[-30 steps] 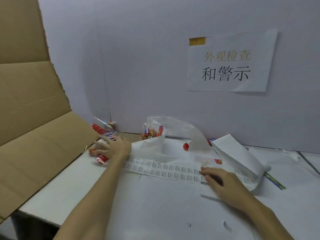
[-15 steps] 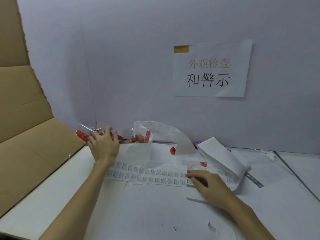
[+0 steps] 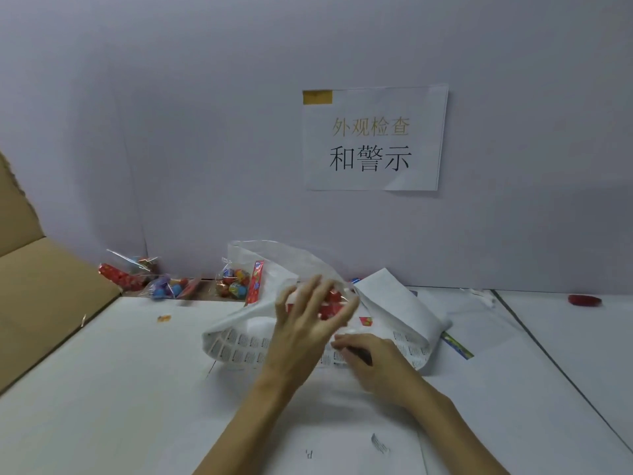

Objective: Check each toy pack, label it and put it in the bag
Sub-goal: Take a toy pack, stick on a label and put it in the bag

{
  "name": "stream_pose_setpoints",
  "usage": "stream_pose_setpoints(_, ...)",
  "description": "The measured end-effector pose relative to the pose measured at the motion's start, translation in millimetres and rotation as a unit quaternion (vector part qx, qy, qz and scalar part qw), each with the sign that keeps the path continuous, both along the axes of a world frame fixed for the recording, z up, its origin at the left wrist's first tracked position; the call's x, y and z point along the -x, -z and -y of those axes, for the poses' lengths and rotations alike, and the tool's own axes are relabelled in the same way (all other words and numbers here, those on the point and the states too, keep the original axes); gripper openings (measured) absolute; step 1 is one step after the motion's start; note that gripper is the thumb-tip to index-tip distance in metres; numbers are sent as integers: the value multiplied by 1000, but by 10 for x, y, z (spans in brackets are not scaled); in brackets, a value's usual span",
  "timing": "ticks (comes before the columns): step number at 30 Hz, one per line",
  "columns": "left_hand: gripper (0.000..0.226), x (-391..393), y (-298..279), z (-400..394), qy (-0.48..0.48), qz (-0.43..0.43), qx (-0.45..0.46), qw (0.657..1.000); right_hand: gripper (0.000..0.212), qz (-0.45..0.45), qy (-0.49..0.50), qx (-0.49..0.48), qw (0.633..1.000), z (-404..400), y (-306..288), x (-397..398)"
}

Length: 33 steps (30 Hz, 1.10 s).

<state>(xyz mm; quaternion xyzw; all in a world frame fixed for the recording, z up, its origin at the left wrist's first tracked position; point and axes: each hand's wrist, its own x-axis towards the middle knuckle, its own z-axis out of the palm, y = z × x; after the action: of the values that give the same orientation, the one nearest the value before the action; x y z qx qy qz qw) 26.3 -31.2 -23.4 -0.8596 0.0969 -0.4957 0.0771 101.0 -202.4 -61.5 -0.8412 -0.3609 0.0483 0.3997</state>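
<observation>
Two hands worked over the label sheet at table centre.
Left hand (image 3: 310, 323) held a red toy pack (image 3: 330, 303) in clear wrap, fingers spread around it, above the label sheet (image 3: 239, 347). Right hand (image 3: 371, 361), at four o'clock of the left, lay on the sheet with fingers curled, pinching at its surface; whether a label was caught could not be told. Clear bag (image 3: 274, 258) stood at twelve o'clock of the hands. Three further toy packs (image 3: 236, 284) lay along the wall at ten to eleven o'clock, beside a cardboard flap (image 3: 44, 303). Printed notice (image 3: 373, 138) hung on the wall above.
</observation>
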Motion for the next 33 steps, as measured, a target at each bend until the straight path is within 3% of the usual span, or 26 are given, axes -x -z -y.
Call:
stream_pose_setpoints(3,71,8,68,27,46,-28,-44,998,30,-32,4,-10,999,2,-30,-13)
stream_pose_setpoints(6,65,33,153,63,145,-57,139,978,48,-119,43,-116,985,27,-95,-15)
stream_pose_setpoints(9,51,56,154,111,203,-100,381,896,65,-215,0,-284,934,63,-204,22)
stream_pose_setpoints(11,51,17,160,123,238,-114,480,837,53,-279,-44,-354,892,87,-302,30)
stream_pose_setpoints(13,50,11,133,137,262,-143,561,772,32,-278,-38,-369,886,95,-350,52)
stream_pose_setpoints(14,44,8,123,137,268,-158,587,748,26,-264,-15,-369,891,89,-352,75)
stream_pose_setpoints(17,20,12,100,136,261,-178,623,715,33,-227,80,-354,904,78,-327,89)
stream_pose_setpoints(22,32,17,12,130,218,-190,703,650,26,-359,57,-368,856,102,-384,65)
stream_pose_setpoints(24,33,11,6,131,215,-192,707,646,24,-324,72,-361,871,96,-386,100)
stream_pose_setpoints(26,33,7,21,128,228,-179,706,646,21,-152,129,-292,935,91,-342,110)
stream_pose_setpoints(28,33,-5,47,118,236,-160,693,662,16,25,165,-220,961,128,-304,106)
stream_pose_setpoints(30,37,-32,66,83,174,-150,663,712,19,14,137,-262,955,136,-319,118)
stream_pose_setpoints(31,42,-31,68,61,142,-158,660,720,20,-12,120,-283,952,138,-321,110)
stream_pose_setpoints(32,52,-18,46,51,135,-175,683,697,22,-31,100,-294,950,130,-327,103)
stream_pose_setpoints(33,64,-19,11,50,163,-190,741,623,26,-40,73,-291,953,124,-340,109)
